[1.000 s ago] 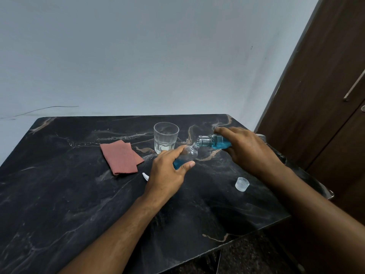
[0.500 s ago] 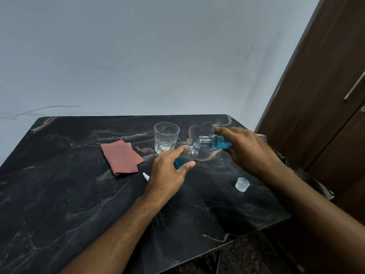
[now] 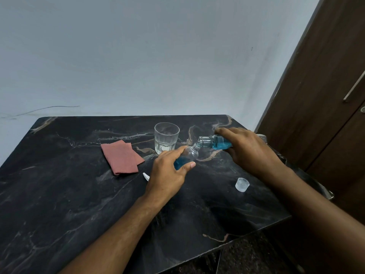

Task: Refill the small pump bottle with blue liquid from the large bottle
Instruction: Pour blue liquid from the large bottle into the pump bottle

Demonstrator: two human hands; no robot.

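Table [image 3: 59, 194]: black marble-patterned top with pale and tan veins, filling the lower two thirds of the frame.

Glass [image 3: 166, 137]: clear tumbler, upright, at upper centre of the tabletop. The contents cannot be determined.

Cloth [image 3: 121, 156]: reddish-pink, folded flat, left of the glass and apart from it.

Wall [image 3: 138, 56]: plain pale grey-blue surface across the upper frame, behind the table. A thin dark line crosses it at the left, just above the table's far edge.

Door [image 3: 325, 95]: dark brown wood, upper right of the frame. A metal handle [image 3: 353, 86] runs diagonally near the right edge.
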